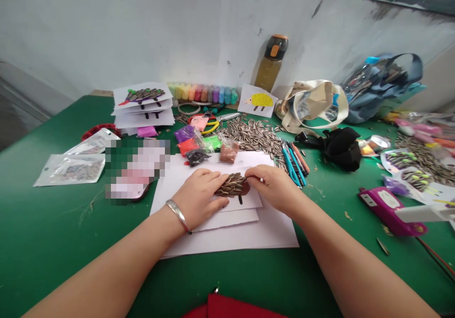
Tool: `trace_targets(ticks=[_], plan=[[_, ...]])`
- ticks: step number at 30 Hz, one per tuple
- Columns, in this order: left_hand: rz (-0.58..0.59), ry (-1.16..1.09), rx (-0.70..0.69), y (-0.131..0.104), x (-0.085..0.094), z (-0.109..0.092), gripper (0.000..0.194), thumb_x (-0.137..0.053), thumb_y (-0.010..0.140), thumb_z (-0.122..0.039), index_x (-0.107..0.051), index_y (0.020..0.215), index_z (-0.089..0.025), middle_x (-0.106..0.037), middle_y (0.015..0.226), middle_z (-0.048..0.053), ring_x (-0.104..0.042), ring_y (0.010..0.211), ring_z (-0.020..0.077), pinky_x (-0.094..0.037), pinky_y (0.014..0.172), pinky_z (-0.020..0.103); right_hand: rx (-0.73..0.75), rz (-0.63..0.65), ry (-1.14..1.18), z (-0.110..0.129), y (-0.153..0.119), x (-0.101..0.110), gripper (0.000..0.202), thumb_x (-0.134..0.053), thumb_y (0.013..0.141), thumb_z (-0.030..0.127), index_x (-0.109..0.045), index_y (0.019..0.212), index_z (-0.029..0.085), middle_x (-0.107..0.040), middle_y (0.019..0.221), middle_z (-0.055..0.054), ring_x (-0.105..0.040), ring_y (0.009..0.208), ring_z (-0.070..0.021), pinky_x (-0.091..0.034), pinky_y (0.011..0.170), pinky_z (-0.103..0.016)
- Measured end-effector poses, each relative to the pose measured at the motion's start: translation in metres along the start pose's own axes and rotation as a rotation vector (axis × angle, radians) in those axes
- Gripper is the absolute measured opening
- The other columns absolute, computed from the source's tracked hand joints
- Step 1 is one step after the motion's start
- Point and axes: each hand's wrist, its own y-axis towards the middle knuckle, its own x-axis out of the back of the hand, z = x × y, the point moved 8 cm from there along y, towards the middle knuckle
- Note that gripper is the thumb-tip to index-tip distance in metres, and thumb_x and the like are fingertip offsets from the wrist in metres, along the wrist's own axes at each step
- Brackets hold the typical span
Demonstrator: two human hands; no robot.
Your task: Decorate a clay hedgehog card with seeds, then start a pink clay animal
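Note:
A small white card (253, 202) lies on stacked white sheets (227, 240) in front of me. Sunflower seeds (232, 185) overlap on the card in a spiky, hedgehog-like shape, with brown clay (245, 189) at its right end and a short black leg below. My left hand (199, 191), wearing a silver bracelet (177, 214), rests on the card with fingers apart, the tips touching the seeds' left side. At the clay end, the fingers of my right hand (272, 185) are pinched together. What lies between them is hidden.
Behind the sheets are bagged clay packets (227, 153), a heap of loose seeds (249, 133) and yellow-handled scissors (210, 127). Blue pens (292, 164) lie to the right, near a magenta glue-gun-like device (387, 209). Finished seed cards (144, 100) are stacked back left; a bottle (272, 64) leans on the wall.

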Motion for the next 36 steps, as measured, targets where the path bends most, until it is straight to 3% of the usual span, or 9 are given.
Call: trace_targets(ticks=[11, 36], plan=[[-0.009, -0.002, -0.004, 0.0, -0.001, 0.001, 0.043, -0.058, 0.084, -0.036, -0.052, 0.122, -0.016, -0.061, 0.109, 0.009, -0.052, 0.099, 0.0252, -0.038, 0.091, 0.04, -0.015, -0.011, -0.083, -0.004, -0.001, 0.0, 0.019, -0.047, 0.088, 0.019, -0.066, 0.086, 0.021, -0.06, 0.08, -0.003, -0.054, 0.078, -0.0153, -0.037, 0.07, -0.026], [-0.025, -0.006, 0.002, 0.0, -0.003, 0.003, 0.046, -0.058, 0.083, -0.035, -0.052, 0.124, -0.015, -0.06, 0.118, 0.01, -0.051, 0.104, 0.0259, -0.038, 0.094, 0.041, 0.001, 0.069, -0.17, 0.005, 0.0, -0.012, 0.02, -0.047, 0.086, 0.014, -0.064, 0.078, 0.018, -0.061, 0.076, -0.003, -0.054, 0.079, -0.0161, -0.034, 0.07, -0.026]])
